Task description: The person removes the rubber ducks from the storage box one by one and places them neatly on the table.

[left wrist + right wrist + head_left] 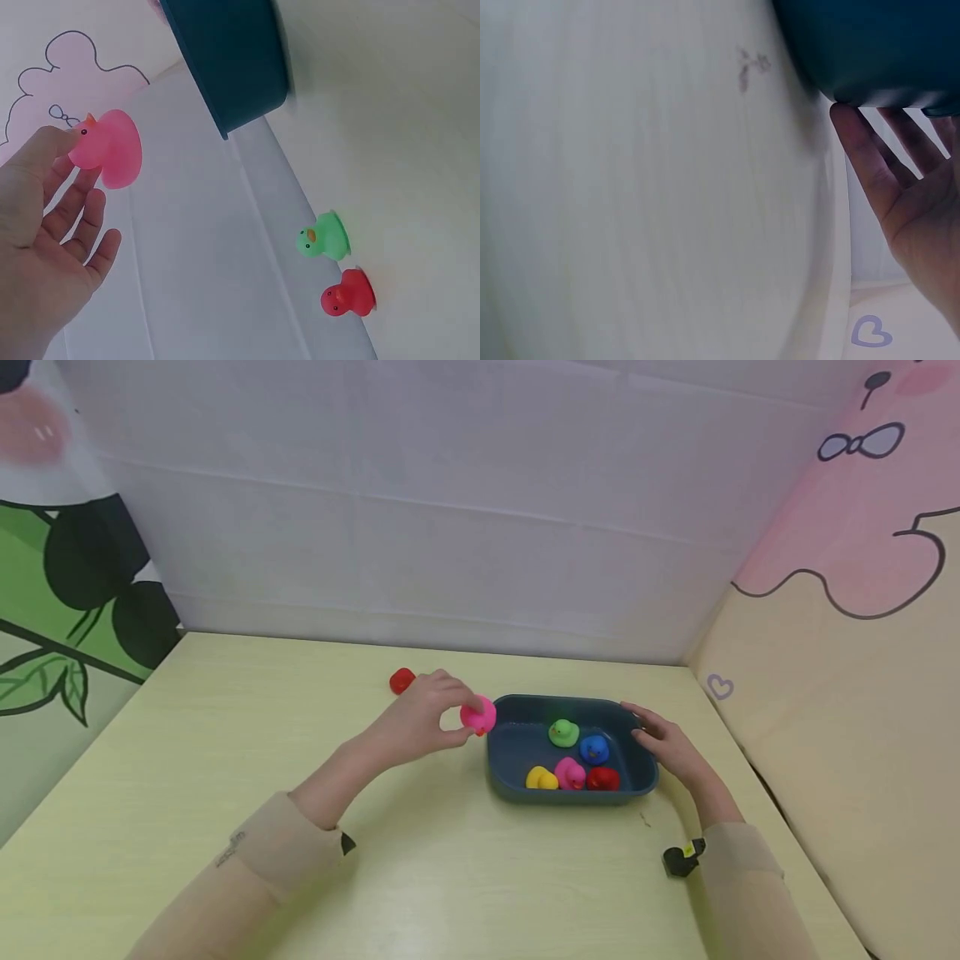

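Note:
My left hand (423, 714) pinches a pink rubber duck (480, 716) between thumb and fingers, just left of the dark teal basin (517, 794) and above the table. In the left wrist view the pink duck (112, 148) is tilted, and the lower fingers are loosely bent. My right hand (672, 750) rests at the basin's right end; in the right wrist view its fairly straight fingertips (846, 116) touch the outer wall. Inside the basin lie a green duck (563, 733), a blue duck (594, 749), a yellow duck (542, 778), another pink duck (568, 773) and a red duck (603, 779).
Outside the basin, a red duck (402, 681) stands on the table (480, 885) behind my left hand. Beside it is a green duck (326, 237), hidden in the head view. A white cloth wall (450, 527) closes off the back; a printed panel (862, 710) borders the right.

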Tool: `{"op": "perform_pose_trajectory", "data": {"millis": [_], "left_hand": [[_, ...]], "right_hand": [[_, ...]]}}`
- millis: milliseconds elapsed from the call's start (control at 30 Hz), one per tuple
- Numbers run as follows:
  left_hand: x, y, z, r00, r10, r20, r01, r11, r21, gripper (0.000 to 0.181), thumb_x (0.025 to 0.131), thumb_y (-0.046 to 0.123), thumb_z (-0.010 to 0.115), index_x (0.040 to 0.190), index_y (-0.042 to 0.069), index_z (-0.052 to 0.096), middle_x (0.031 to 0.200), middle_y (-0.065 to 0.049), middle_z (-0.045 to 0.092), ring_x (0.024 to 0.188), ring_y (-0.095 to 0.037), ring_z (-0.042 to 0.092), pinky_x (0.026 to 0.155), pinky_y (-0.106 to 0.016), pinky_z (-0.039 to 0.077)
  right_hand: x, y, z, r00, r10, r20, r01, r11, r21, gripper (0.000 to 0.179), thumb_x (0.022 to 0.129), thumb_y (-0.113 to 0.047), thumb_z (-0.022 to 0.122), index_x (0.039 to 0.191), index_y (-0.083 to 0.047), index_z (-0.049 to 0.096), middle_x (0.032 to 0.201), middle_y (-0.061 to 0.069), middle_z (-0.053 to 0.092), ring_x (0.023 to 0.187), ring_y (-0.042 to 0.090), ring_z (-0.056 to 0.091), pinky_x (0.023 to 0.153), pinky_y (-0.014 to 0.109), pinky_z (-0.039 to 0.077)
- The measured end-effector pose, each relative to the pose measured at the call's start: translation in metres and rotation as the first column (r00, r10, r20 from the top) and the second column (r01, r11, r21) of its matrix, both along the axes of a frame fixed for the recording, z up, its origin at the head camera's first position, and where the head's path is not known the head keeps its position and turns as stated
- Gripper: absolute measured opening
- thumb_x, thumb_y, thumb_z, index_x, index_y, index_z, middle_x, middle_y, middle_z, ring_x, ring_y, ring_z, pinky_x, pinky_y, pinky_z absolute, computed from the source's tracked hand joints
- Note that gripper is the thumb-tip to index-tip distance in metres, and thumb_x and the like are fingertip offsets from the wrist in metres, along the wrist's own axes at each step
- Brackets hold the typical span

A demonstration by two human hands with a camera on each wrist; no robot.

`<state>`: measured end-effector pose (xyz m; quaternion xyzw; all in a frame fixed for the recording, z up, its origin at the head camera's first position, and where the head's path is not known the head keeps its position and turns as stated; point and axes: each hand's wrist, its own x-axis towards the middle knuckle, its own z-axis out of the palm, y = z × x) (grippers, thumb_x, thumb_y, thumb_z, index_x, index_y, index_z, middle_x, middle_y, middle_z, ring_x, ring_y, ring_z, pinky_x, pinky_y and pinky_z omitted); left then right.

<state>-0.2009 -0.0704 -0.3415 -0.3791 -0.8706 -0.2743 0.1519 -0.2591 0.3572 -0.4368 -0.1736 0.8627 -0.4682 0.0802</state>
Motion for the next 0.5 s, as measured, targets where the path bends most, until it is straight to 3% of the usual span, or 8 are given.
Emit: {"op": "perform_pose_trajectory", "data": {"millis": [400,500], "left_hand": [[-0.002,-0.026,0.002,0.99,-0.023,-0.138,0.032,0.997,0.066,0.022,0.072,0.008,0.079,0.091,0.011,0.068,0.087,0.004,0.067,0.086,-0.015,0.054,0.078,-0.034,0.041],[-0.001,-0.033,0.002,0.989,-0.028,-0.147,0.039,0.997,0.074,0.025,0.072,0.006,0.079,0.093,0.011,0.068,0.088,0.004,0.067,0.087,-0.016,0.055,0.079,-0.034,0.042]], "right_hand": [[0.0,0.0,0.001,1.0,0.004,-0.014,-0.004,1.0,-0.008,0.049,0.1,-0.016,0.046,0.146,-0.01,0.033,0.151,0.024,0.026,0.136,0.049,0.025,0.101,0.06,0.03],[0.005,-0.006,0.011,1.0,0.003,0.001,-0.003,1.0,-0.01,0.048,0.099,-0.012,0.046,0.145,-0.006,0.033,0.15,0.027,0.026,0.135,0.05,0.025,0.101,0.061,0.03]]}}
